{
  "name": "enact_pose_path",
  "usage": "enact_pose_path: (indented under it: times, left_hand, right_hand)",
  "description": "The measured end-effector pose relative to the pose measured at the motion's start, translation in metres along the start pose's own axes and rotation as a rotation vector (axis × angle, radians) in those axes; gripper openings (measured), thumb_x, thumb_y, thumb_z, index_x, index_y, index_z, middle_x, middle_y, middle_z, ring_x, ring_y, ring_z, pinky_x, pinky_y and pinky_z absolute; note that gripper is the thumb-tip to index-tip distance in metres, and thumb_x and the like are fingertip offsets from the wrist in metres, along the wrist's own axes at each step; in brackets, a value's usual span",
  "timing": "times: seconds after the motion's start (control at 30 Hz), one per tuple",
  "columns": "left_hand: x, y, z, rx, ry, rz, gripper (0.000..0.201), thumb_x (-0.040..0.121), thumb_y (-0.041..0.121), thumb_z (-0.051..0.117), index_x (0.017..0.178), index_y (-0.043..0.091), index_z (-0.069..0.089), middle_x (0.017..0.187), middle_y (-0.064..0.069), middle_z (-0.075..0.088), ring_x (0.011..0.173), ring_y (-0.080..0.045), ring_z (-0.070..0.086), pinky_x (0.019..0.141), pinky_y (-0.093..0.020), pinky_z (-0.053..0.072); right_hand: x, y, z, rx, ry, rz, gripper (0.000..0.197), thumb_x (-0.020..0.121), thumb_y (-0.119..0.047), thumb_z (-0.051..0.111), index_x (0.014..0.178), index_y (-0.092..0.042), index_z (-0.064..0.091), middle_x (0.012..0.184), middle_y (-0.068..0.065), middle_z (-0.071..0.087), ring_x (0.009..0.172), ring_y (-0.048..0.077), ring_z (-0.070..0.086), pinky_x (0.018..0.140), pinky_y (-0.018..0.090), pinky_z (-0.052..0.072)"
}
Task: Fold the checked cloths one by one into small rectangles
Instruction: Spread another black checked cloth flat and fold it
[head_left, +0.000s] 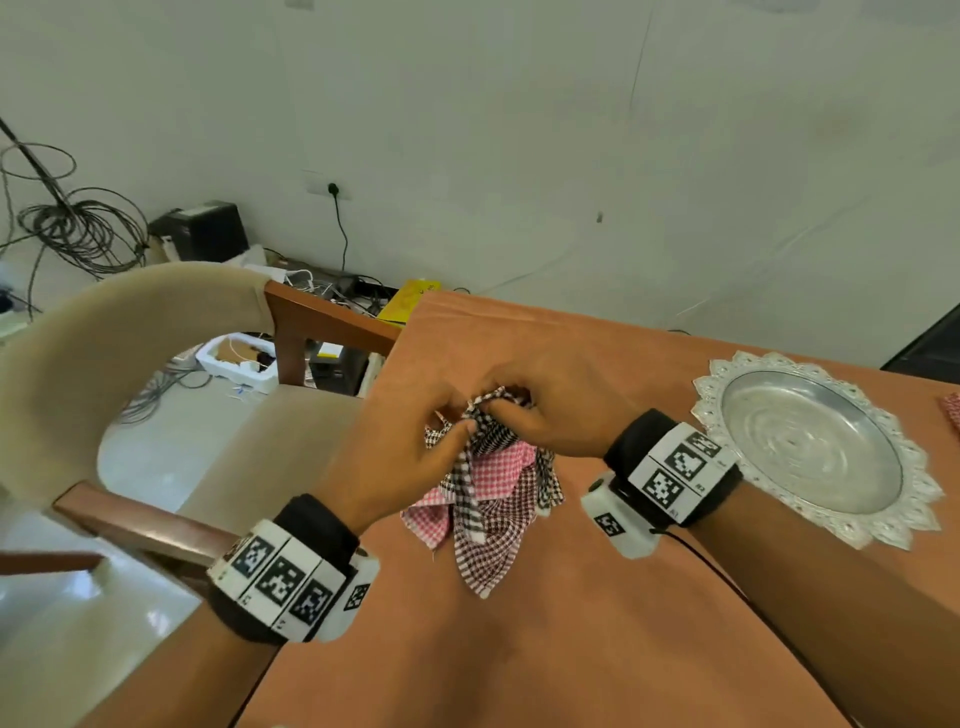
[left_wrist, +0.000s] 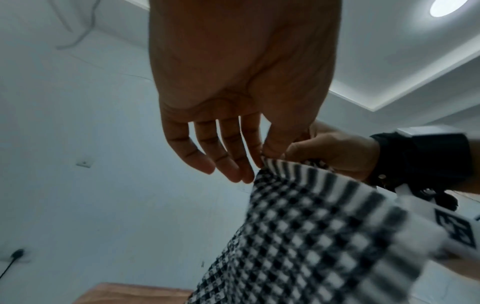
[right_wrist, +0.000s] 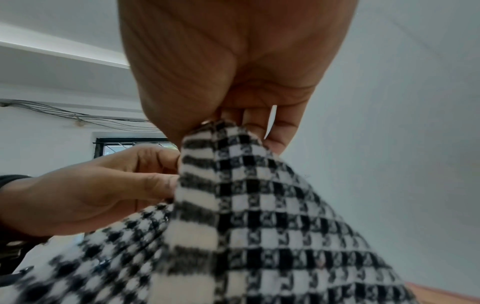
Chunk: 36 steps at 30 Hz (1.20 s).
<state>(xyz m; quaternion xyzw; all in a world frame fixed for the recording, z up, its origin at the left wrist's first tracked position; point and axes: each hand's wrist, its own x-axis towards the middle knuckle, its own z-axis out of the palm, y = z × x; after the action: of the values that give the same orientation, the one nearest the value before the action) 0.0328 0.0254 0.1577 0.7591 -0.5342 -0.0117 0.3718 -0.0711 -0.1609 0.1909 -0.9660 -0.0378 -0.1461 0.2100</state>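
Both hands are raised over the orange table (head_left: 571, 649) with a bunch of checked cloths. My left hand (head_left: 460, 426) pinches the top edge of a black-and-white checked cloth (head_left: 467, 486) between thumb and forefinger. My right hand (head_left: 511, 410) grips the same cloth close beside it. In the left wrist view the left hand (left_wrist: 259, 162) pinches the cloth (left_wrist: 298, 226). In the right wrist view the right hand (right_wrist: 228, 127) bunches its striped border (right_wrist: 197, 185). A pink checked cloth (head_left: 501, 465) and a dark red checked cloth (head_left: 493, 545) hang below the hands.
A silver tray with a lacy rim (head_left: 883, 525) sits on the table to the right. Another red checked piece (head_left: 953, 415) shows at the far right edge. A beige chair (head_left: 130, 338) stands left of the table, with cables and boxes on the floor behind.
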Motion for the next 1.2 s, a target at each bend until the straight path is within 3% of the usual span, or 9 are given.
enact_pose_path:
  times: [0.17, 0.33, 0.43, 0.57, 0.7, 0.83, 1.0, 1.07, 1.2]
  left_hand:
    - [-0.010, 0.028, 0.004, 0.006, 0.128, -0.117, 0.008, 0.090, 0.010, 0.065, 0.089, 0.017, 0.062, 0.080, 0.006, 0.063, 0.077, -0.010, 0.057, 0.066, -0.021, 0.045]
    - [-0.030, 0.049, -0.020, 0.063, 0.297, -0.218, 0.007, 0.094, 0.025, 0.054, 0.094, 0.022, 0.061, 0.085, 0.012, 0.067, 0.079, -0.003, 0.063, 0.064, -0.025, 0.052]
    - [-0.052, 0.041, -0.035, -0.016, 0.393, -0.377, 0.018, 0.096, 0.019, 0.059, 0.085, 0.033, 0.057, 0.086, 0.023, 0.066, 0.080, 0.004, 0.063, 0.063, -0.016, 0.049]
    - [-0.094, 0.030, -0.031, 0.032, 0.337, -0.566, 0.005, 0.088, 0.034, 0.058, 0.092, 0.032, 0.060, 0.094, 0.021, 0.067, 0.096, -0.001, 0.062, 0.081, -0.040, 0.054]
    - [-0.120, 0.040, -0.018, 0.171, 0.223, -0.544, 0.063, 0.074, 0.050, 0.061, 0.132, 0.027, 0.052, 0.132, 0.009, 0.055, 0.125, -0.013, 0.048, 0.103, -0.037, 0.039]
    - [-0.117, 0.052, 0.000, 0.073, 0.176, -0.505, 0.066, 0.078, 0.053, 0.071, 0.135, 0.040, 0.043, 0.126, 0.027, 0.049, 0.115, 0.003, 0.048, 0.092, -0.021, 0.040]
    - [-0.114, 0.036, 0.001, 0.151, 0.241, -0.562, 0.020, 0.096, 0.033, 0.055, 0.113, 0.029, 0.065, 0.101, 0.013, 0.068, 0.091, -0.011, 0.064, 0.079, -0.037, 0.052]
    - [-0.118, 0.027, -0.003, 0.194, 0.269, -0.580, 0.032, 0.093, 0.038, 0.046, 0.104, 0.023, 0.072, 0.091, 0.007, 0.073, 0.081, -0.013, 0.065, 0.073, -0.043, 0.053]
    - [-0.123, 0.024, -0.013, 0.253, 0.414, -0.524, 0.027, 0.092, 0.027, 0.048, 0.101, 0.022, 0.073, 0.089, 0.006, 0.074, 0.079, -0.008, 0.065, 0.069, -0.031, 0.054]
  right_hand:
    - [-0.034, 0.022, -0.002, -0.030, 0.057, -0.008, 0.024, 0.080, -0.025, 0.057, 0.098, -0.023, 0.074, 0.084, -0.008, 0.070, 0.074, 0.008, 0.057, 0.065, 0.017, 0.040]
    - [-0.061, 0.072, -0.011, 0.041, 0.215, 0.179, 0.023, 0.084, -0.038, 0.057, 0.094, -0.024, 0.073, 0.087, -0.008, 0.071, 0.077, 0.016, 0.065, 0.062, 0.028, 0.048]
    - [-0.058, 0.086, -0.019, 0.197, 0.308, 0.197, 0.014, 0.089, -0.035, 0.071, 0.093, -0.024, 0.078, 0.088, -0.012, 0.074, 0.079, 0.005, 0.068, 0.067, 0.031, 0.054]
    - [-0.038, 0.063, -0.010, 0.337, 0.239, 0.036, 0.003, 0.087, -0.026, 0.071, 0.089, -0.025, 0.073, 0.090, -0.017, 0.070, 0.086, 0.000, 0.064, 0.074, 0.029, 0.053]
    - [-0.020, 0.018, 0.022, 0.415, 0.018, -0.073, 0.008, 0.092, -0.032, 0.055, 0.091, -0.025, 0.059, 0.092, -0.008, 0.067, 0.086, 0.012, 0.062, 0.077, 0.037, 0.051]
    - [-0.007, -0.027, 0.068, 0.307, -0.118, -0.253, 0.009, 0.096, -0.029, 0.053, 0.096, -0.021, 0.059, 0.086, -0.002, 0.063, 0.076, 0.016, 0.056, 0.071, 0.044, 0.049]
    - [0.008, -0.051, 0.099, 0.240, -0.154, -0.375, 0.009, 0.094, -0.023, 0.058, 0.102, -0.020, 0.061, 0.088, 0.000, 0.066, 0.078, 0.017, 0.058, 0.071, 0.041, 0.048]
    - [0.009, -0.047, 0.102, 0.275, -0.138, -0.360, 0.012, 0.094, -0.024, 0.060, 0.105, -0.020, 0.061, 0.082, -0.007, 0.061, 0.071, 0.005, 0.048, 0.065, 0.030, 0.042]
    - [0.009, -0.032, 0.111, 0.216, -0.186, -0.354, 0.014, 0.099, -0.031, 0.052, 0.105, -0.021, 0.059, 0.087, -0.008, 0.060, 0.073, 0.006, 0.047, 0.066, 0.027, 0.038]
